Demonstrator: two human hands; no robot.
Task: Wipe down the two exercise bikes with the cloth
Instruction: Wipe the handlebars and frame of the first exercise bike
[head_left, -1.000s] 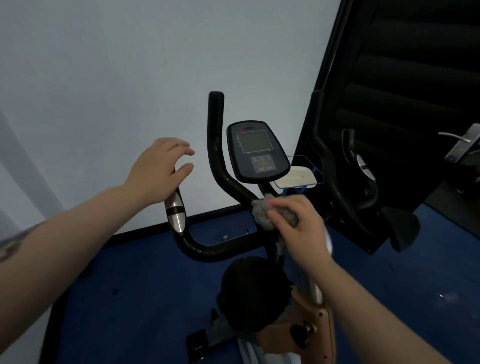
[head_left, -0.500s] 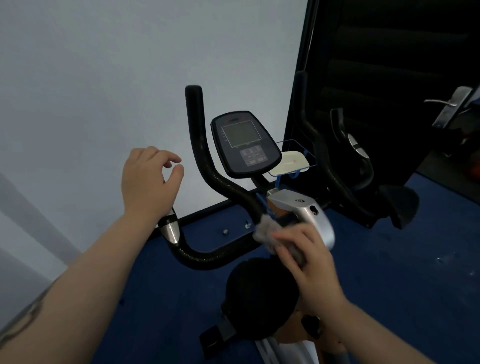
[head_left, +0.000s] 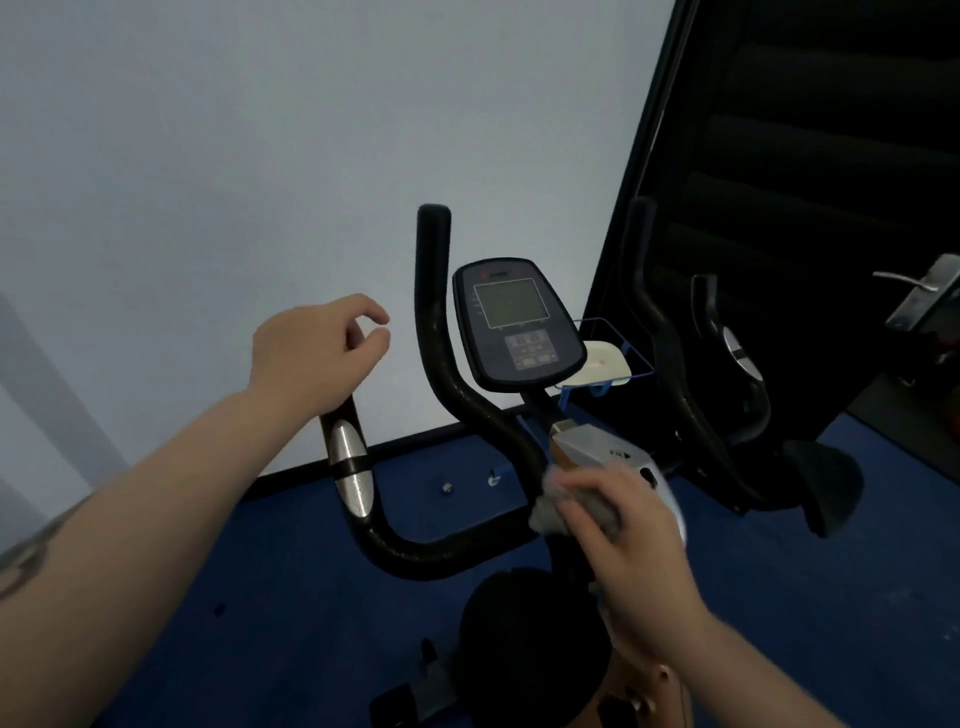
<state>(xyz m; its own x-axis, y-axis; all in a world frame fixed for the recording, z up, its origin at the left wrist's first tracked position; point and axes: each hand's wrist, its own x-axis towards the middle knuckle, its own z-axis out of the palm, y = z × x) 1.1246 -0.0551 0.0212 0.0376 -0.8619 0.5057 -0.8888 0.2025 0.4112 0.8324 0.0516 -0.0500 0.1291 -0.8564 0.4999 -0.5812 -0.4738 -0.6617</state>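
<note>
An exercise bike stands in front of me with black handlebars (head_left: 447, 395), a dark console (head_left: 517, 325), a silver frame cover (head_left: 597, 449) and a black saddle (head_left: 524, 639). My right hand (head_left: 631, 551) grips a grey cloth (head_left: 556, 512) against the frame just below the silver cover. My left hand (head_left: 311, 358) hovers above the left handlebar grip with its silver sensor (head_left: 350, 467), fingers loosely curled and holding nothing. Only this one bike is in view.
A pale wall rises behind the bike. A white dish-like object (head_left: 602, 366) sits in a blue wire holder beside the console. At right are a black padded panel (head_left: 810, 208) and a door handle (head_left: 919, 293). The floor (head_left: 810, 597) is blue.
My right hand has slid the cloth down the bike's stem, uncovering the silver cover. My left hand stays above the left grip, its fingers curling more.
</note>
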